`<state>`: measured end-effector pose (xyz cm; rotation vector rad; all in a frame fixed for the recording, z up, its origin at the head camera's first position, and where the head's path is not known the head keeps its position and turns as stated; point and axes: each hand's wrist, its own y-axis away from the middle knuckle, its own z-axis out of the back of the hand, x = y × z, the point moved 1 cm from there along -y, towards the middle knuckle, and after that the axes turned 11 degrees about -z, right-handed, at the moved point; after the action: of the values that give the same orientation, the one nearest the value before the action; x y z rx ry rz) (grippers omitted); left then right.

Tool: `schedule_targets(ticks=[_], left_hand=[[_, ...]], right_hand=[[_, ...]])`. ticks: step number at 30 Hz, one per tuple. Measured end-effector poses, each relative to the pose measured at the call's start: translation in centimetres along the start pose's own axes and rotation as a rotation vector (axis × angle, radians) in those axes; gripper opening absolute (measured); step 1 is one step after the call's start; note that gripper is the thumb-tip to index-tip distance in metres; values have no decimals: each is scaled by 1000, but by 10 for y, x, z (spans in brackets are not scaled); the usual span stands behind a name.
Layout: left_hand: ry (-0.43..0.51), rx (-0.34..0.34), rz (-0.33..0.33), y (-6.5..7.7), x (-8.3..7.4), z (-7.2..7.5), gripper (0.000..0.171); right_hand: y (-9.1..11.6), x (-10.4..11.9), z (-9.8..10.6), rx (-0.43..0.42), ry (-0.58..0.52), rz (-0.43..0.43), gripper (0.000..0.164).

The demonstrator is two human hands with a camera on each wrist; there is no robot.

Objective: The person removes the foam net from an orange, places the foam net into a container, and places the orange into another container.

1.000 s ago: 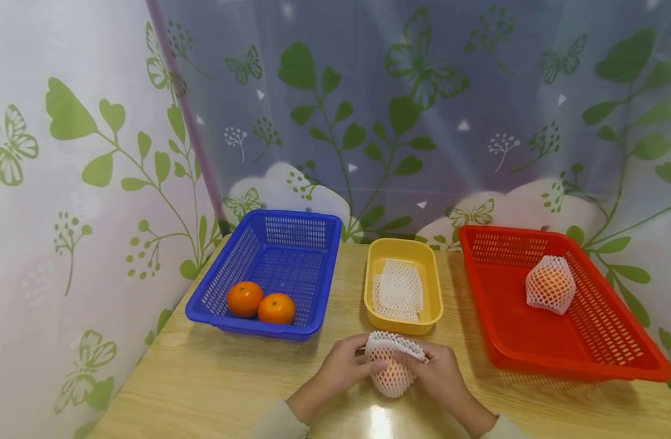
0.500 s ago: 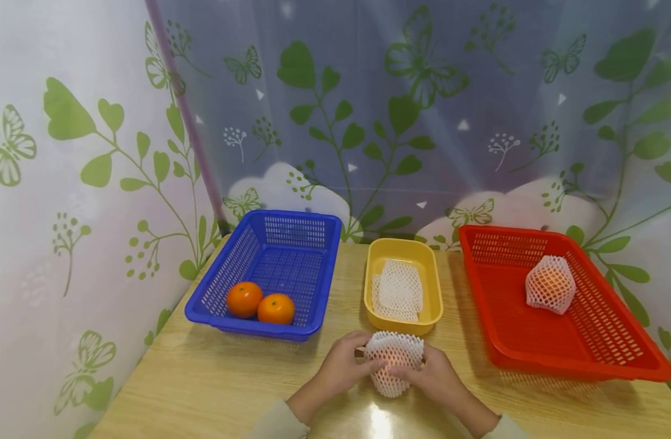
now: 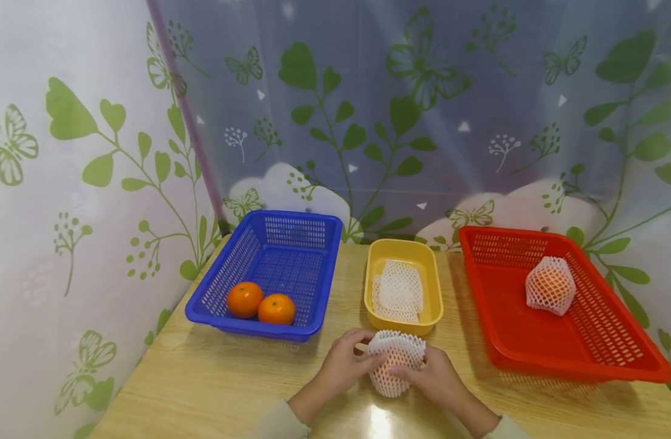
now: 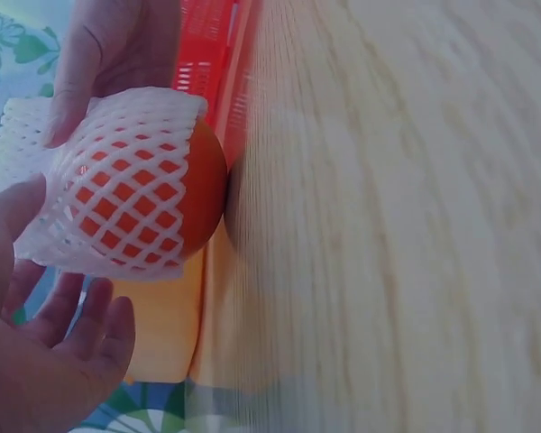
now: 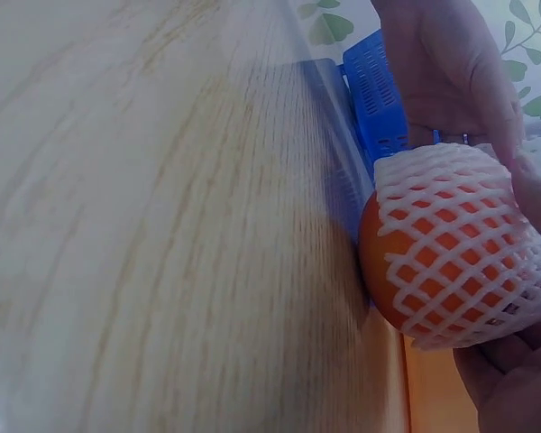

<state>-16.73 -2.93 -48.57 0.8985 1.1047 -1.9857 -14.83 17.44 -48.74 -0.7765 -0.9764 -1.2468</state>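
Note:
An orange (image 4: 211,194) sits on the table inside a white foam net sleeve (image 3: 396,347), its lower end bare in both wrist views. The net's loose rim stands up above the fruit. My left hand (image 3: 342,361) holds the sleeve from the left, thumb on the near side and fingers toward the far side. From the right, my right hand (image 3: 435,373) grips the net, its thumb pressed to the front near the left thumb. Several fingertips are hidden behind the net in the head view.
Two bare oranges (image 3: 261,303) lie in a blue basket (image 3: 327,268) at the left. Behind the hands, a yellow tray (image 3: 371,262) holds flat foam nets (image 3: 398,291). On the right, a red basket (image 3: 511,329) contains one netted orange (image 3: 551,284).
The right thumb has shifted left and down onto the front of the net, and the sleeve's folded right rim now stands up. The left hand has hardly moved.

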Motion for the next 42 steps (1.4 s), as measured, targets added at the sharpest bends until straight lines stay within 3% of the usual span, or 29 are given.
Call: schedule_targets(ticks=[5, 9, 15, 22, 27, 32, 36, 42], left_hand=[[3, 39, 9, 0, 0, 1, 42], [3, 66, 9, 1, 1, 1, 46], [3, 99, -3, 0, 3, -1, 49], [33, 115, -7, 1, 1, -1, 49], [43, 120, 1, 0, -1, -1, 45], [71, 117, 2, 1, -1, -1, 38], [61, 103, 4, 1, 0, -1, 34], [8, 59, -23, 1, 1, -1, 24]], right_hand=[[0, 1, -1, -44, 4, -12, 36], [0, 2, 0, -85, -5, 25, 26], [0, 4, -1, -133, -47, 105, 17], [0, 3, -1, -186, -78, 116, 16], [0, 3, -1, -179, -73, 116, 16], [1, 6, 0, -175, -59, 22, 20], [1, 5, 1, -110, -41, -34, 29], [0, 0, 1, -5, -7, -47, 38]])
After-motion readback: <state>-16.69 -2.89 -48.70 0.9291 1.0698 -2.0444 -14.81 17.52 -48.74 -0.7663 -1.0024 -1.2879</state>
